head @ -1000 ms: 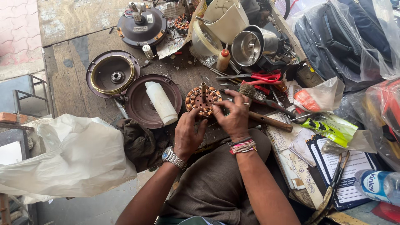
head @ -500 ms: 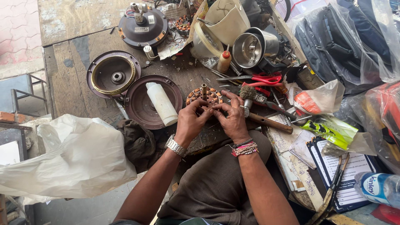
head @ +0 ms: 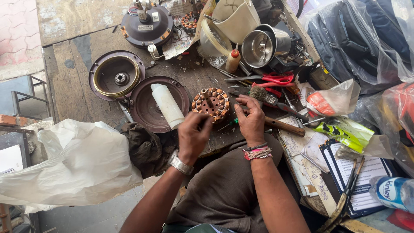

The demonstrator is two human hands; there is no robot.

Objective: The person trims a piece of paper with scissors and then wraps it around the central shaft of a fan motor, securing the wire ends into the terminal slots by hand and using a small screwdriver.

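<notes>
Both hands, left hand (head: 192, 137) loosely curled and right hand (head: 250, 119) with fingers pinched, neither visibly holding anything, hover just near of the round copper-wound stator (head: 211, 103) lying on the worn wooden bench (head: 77, 92), right of the dark round metal cover (head: 151, 105); the motor lies dismantled, reassembly outstanding.

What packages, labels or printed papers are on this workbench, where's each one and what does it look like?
Label: small white rectangle on the dark round motor housing, top.
Plastic water bottle: lower right, lying down, blue-and-white label.
Printed cards: right of the right hand, white with dark borders.
Green packet: right, glossy green and yellow.
</notes>
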